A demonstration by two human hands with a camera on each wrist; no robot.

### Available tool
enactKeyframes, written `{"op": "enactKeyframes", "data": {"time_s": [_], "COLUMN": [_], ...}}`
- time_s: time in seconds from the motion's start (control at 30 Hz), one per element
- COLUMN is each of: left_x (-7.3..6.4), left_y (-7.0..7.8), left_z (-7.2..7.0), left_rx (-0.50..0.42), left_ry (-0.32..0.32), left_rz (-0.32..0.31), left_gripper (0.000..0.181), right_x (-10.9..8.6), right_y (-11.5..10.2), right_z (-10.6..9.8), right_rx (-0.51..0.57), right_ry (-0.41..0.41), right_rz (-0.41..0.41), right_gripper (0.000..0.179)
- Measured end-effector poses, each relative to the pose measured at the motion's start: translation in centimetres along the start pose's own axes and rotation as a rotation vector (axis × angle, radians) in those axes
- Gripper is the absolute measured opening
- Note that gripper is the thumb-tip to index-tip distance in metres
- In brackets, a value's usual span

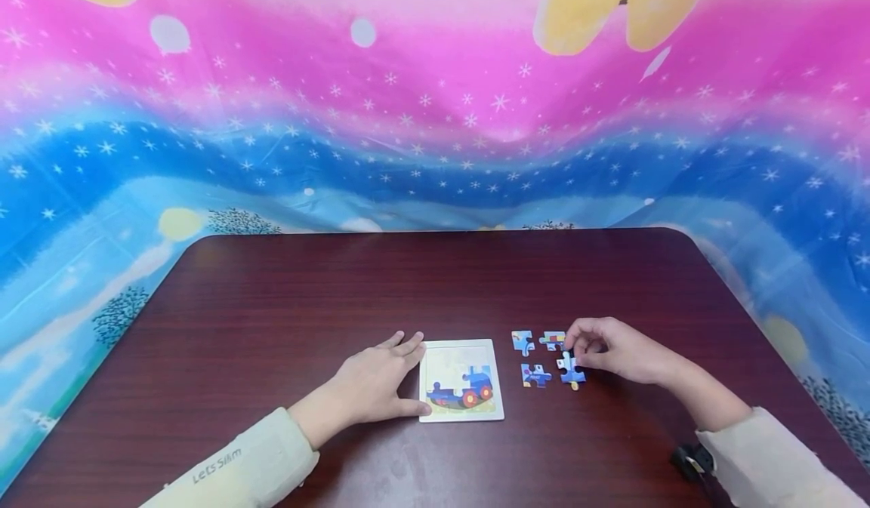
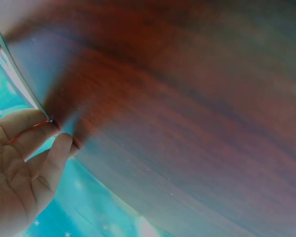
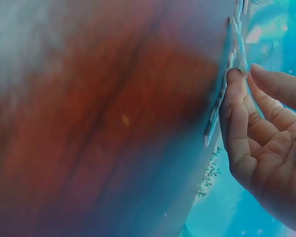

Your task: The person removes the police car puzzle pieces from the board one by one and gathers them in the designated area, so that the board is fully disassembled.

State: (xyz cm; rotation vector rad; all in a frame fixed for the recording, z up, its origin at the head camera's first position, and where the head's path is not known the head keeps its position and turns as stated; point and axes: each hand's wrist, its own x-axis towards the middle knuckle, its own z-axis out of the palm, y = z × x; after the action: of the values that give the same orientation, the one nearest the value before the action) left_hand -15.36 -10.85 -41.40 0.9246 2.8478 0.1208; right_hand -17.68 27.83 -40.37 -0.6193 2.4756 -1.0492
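Observation:
A square white puzzle tray (image 1: 463, 343) lies on the table, with part of a blue train picture (image 1: 476, 391) along its lower side. My left hand (image 1: 374, 381) rests at the tray's left edge, fingers spread and the thumb on its lower left corner. In the left wrist view, the fingertips (image 2: 64, 140) lie beside the tray's edge. To the right of the tray, my right hand (image 1: 615, 351) pinches a blue puzzle piece (image 1: 569, 368) between thumb and bent fingers. From the right wrist view, pieces appear edge-on at the fingertips (image 3: 236, 76).
Between the tray and my right hand lie loose puzzle pieces: a light blue one (image 1: 522, 342), one with coloured blocks (image 1: 552, 338) and a darker blue one (image 1: 535, 375). A black object (image 1: 692, 461) is by the right sleeve. Behind the dark wooden table (image 1: 435, 281) hangs a printed curtain (image 1: 421, 100).

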Motion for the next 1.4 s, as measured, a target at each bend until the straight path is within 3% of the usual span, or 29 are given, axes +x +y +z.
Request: {"op": "enactKeyframes", "data": {"time_s": [0.33, 0.7, 1.17, 1.4], "left_x": [0.0, -0.2, 0.0, 0.0], "left_y": [-0.1, 0.0, 0.0, 0.0], "left_z": [-0.1, -0.1, 0.0, 0.1], "left_rx": [0.002, -0.006, -0.009, -0.013], "left_ry": [0.002, -0.012, 0.002, 0.003], "left_rz": [0.003, -0.01, -0.011, -0.012], "left_gripper": [0.088, 0.088, 0.088, 0.088], "right_x": [0.0, 1.9, 5.5, 7.0], "right_y": [-0.4, -1.8, -4.8, -6.2], "right_z": [-0.8, 0.6, 2.6, 3.9], "right_rx": [-0.075, -0.055, -0.082, -0.085], "right_ry": [0.035, 0.01, -0.058, -0.143], "right_rz": [0.0, -0.099, -0.152, -0.206], "right_gripper": [0.012, 0.014, 0.017, 0.021]}}
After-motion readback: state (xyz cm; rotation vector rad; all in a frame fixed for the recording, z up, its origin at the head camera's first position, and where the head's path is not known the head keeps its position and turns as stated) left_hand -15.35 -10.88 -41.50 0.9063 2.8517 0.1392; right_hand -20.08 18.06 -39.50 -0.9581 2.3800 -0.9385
